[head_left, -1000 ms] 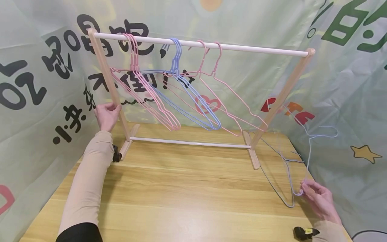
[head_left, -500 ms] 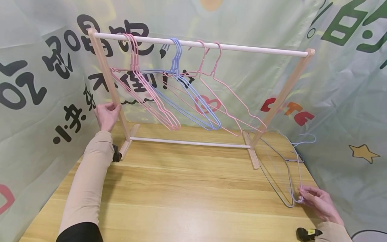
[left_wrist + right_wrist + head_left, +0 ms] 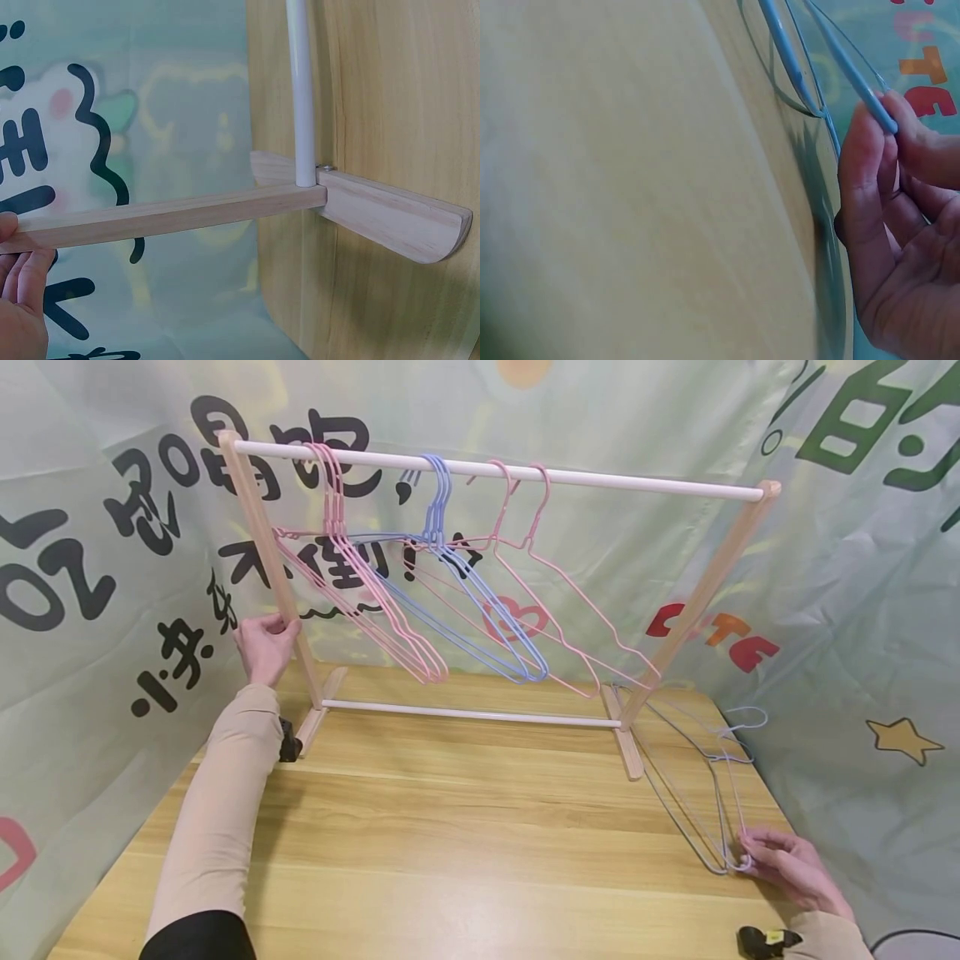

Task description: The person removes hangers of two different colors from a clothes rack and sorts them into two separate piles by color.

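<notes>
At the left of the head view my left hand [image 3: 266, 647] grips the left wooden post [image 3: 258, 535] of a small clothes rack, thumb on one side and fingers on the other. My right hand [image 3: 795, 864] pinches one corner of a pale blue wire hanger [image 3: 859, 81] between thumb and fingers, low at the table's right edge. That hanger slopes away from the hand, its hook pointing right, and overlaps a second blue-grey hanger [image 3: 789, 56] lying on the table beyond the rack's right foot [image 3: 628, 747].
From the white top rail [image 3: 637, 483] hang several pink hangers [image 3: 335, 510] at the left, several blue hangers [image 3: 435, 510] in the middle, and two pink hangers [image 3: 537, 518] farther right. A lower white bar [image 3: 472, 714] joins the feet. Printed cloth [image 3: 862, 610] surrounds the wooden table [image 3: 450, 827].
My right hand has lowered the pale blue hanger from a raised tilt down over the hanger on the table. The left hand has stayed on the post.
</notes>
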